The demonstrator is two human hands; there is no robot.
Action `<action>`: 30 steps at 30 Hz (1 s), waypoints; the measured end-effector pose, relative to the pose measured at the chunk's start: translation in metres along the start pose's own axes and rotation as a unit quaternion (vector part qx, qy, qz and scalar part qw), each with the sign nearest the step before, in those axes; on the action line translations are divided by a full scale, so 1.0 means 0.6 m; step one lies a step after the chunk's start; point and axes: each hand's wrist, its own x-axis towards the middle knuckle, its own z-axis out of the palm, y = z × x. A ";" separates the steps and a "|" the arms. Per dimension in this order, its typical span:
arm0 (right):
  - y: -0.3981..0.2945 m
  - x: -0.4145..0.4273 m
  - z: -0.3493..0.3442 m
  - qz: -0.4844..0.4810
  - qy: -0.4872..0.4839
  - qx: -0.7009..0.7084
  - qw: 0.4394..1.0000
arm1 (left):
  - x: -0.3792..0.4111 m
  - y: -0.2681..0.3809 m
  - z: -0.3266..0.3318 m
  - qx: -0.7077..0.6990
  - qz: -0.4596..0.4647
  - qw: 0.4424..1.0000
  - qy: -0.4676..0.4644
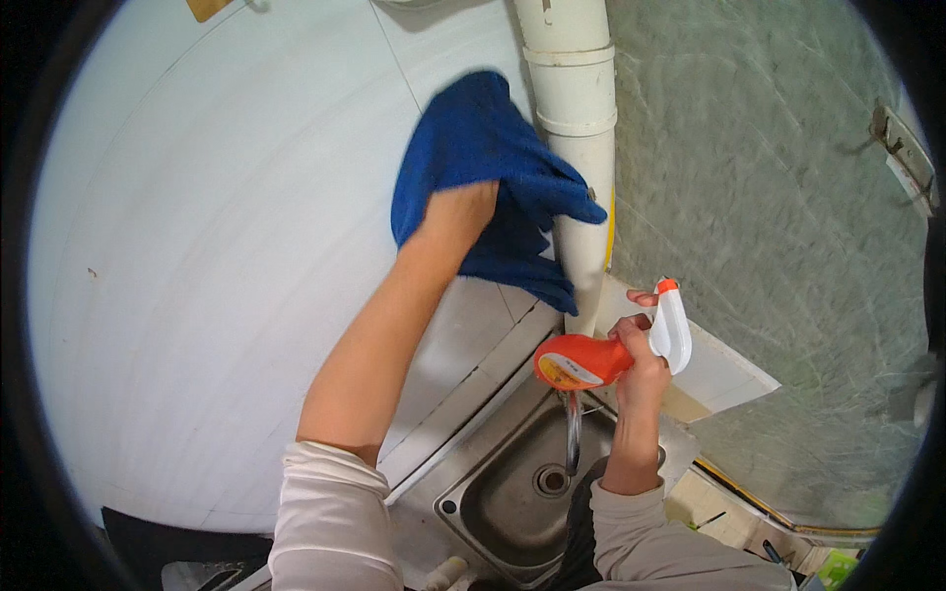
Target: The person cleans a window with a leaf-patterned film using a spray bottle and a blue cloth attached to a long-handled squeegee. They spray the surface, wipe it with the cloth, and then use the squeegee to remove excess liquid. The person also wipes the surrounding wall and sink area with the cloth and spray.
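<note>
My left hand [465,207] presses a dark blue cloth [473,140] against the white tiled wall [244,221], its fingers hidden beneath the folds. One end of the cloth hangs across a white vertical pipe [580,162] at the corner. In my right hand [641,358] is a spray bottle with an orange-red body [580,362] and a white trigger head [671,332]. The bottle is tilted on its side, and it bears a label with writing. Directly under it, a chrome faucet [573,436] reaches over a stainless steel sink [510,487].
On the right stands a grey-green marbled wall panel [739,185], with a metal hook rack [905,159] fixed near its far edge. A sill [473,384] runs behind the sink. Low at left is a black surface [185,550]; a bright green object [837,569] lies at lower right.
</note>
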 end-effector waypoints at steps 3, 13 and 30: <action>0.003 -0.008 0.000 -0.019 -0.008 -0.035 0.999 | -0.149 0.027 0.058 -0.122 -0.043 0.991 -0.043; -0.084 0.072 0.067 -0.062 -0.131 -0.232 0.962 | -0.267 0.029 -0.135 -0.195 -0.146 0.949 -0.200; -0.148 0.028 0.040 -0.190 -0.028 -0.174 0.966 | 0.028 0.020 -0.133 -0.261 -0.209 0.931 -0.149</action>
